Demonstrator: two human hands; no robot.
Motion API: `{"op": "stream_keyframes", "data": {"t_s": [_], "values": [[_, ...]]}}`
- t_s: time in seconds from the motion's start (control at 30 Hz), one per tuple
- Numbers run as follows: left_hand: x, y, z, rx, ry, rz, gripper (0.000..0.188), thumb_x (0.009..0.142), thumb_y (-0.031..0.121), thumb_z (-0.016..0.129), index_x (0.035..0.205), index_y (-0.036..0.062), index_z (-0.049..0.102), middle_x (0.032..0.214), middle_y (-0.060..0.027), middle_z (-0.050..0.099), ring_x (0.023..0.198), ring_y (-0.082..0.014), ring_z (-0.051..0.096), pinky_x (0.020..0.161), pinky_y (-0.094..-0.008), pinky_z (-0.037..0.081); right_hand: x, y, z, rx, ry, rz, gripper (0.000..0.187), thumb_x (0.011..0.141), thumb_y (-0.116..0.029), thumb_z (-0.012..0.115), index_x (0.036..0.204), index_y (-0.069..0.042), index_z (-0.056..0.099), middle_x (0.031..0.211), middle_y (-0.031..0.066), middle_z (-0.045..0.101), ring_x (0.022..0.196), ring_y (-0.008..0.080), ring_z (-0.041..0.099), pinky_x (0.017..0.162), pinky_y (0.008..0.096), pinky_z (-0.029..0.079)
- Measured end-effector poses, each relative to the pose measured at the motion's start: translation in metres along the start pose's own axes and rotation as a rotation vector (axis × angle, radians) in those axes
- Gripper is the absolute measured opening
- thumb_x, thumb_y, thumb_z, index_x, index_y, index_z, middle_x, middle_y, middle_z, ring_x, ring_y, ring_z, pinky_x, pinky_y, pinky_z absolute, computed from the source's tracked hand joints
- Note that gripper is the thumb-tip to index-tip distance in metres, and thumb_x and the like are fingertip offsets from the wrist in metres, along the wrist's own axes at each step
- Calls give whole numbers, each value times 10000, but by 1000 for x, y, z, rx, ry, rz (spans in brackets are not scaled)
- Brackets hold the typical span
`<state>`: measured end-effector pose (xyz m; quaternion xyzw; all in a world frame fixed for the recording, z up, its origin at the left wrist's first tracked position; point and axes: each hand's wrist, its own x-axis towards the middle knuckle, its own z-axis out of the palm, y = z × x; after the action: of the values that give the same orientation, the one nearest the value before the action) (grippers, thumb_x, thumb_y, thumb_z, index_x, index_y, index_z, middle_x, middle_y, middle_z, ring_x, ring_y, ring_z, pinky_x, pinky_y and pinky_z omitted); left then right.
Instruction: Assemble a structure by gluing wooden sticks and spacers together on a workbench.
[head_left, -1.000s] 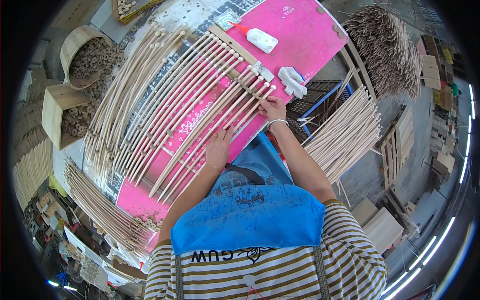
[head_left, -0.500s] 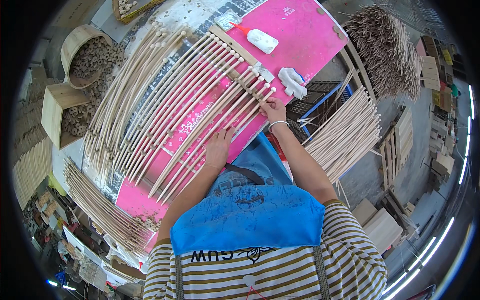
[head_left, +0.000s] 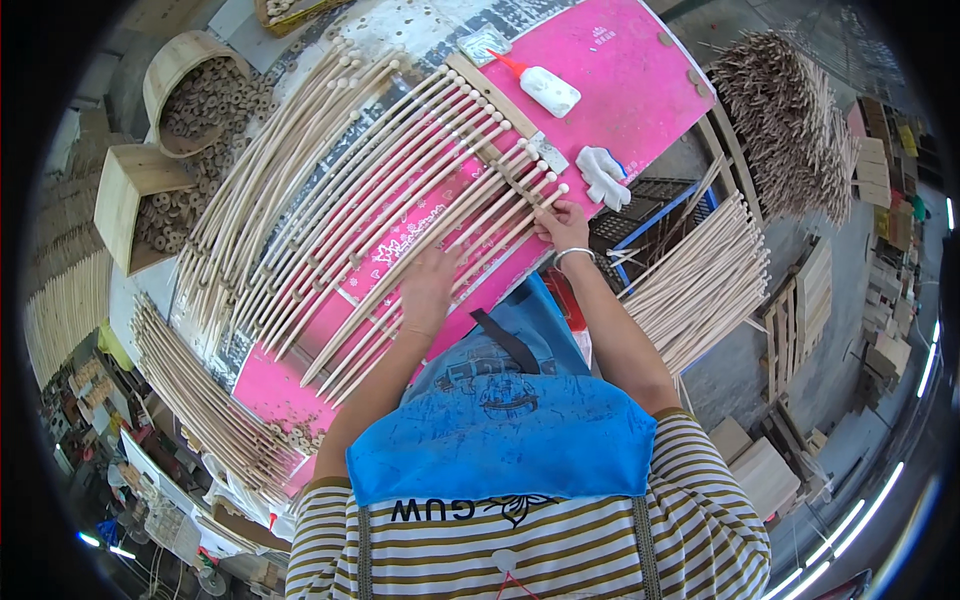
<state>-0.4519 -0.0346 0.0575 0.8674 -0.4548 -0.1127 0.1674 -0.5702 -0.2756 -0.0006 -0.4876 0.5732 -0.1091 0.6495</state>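
Long pale wooden sticks with ball ends (head_left: 420, 215) lie side by side, slanting across a pink board (head_left: 640, 60). At the near right edge of the row, my right hand (head_left: 565, 228) pinches the outermost stick a little below its ball. My left hand (head_left: 428, 292), blurred by motion, reaches over the middle of the nearest sticks with its fingers stretched out. A wooden rail (head_left: 490, 95) runs along the balls at the far end. Under the sticks, a thin cross strip (head_left: 478, 145) shows in part. Small brown rings sit lower down on several sticks.
A white glue bottle (head_left: 550, 92) with a red tip and a white glove (head_left: 603, 178) lie on the board. Wooden tubs (head_left: 125, 215) spill brown rings at left. More sticks are bundled at right (head_left: 700, 285) and lower left (head_left: 205, 400). A dark crate (head_left: 640, 205) stands beside the board.
My left hand has moved away from my body, from the near edge further over the sticks. My right hand stays near the ball end. The whole view has shifted slightly.
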Motion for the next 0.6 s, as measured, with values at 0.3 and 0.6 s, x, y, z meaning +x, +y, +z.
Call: {"op": "stream_keyframes", "data": {"t_s": [0.3, 0.6], "values": [[6, -101, -24, 307, 115, -190, 146, 891, 103, 585, 1033, 135, 604, 996, -60, 592, 949, -248, 634, 809, -391, 510, -23, 7, -31, 90, -14, 8, 412, 900, -162, 741, 1179, -16, 476, 821, 106, 679, 634, 148, 640, 541, 260, 514], [-6, -85, -75, 278, 188, -80, 193, 865, 88, 595, 1052, 95, 640, 939, -74, 552, 891, -260, 609, 766, -405, 512, -75, -43, 12, -121, -284, -212, 242, 918, -217, 708, 1090, -52, 667, 800, 14, 663, 664, 78, 596, 566, 223, 478]]}}
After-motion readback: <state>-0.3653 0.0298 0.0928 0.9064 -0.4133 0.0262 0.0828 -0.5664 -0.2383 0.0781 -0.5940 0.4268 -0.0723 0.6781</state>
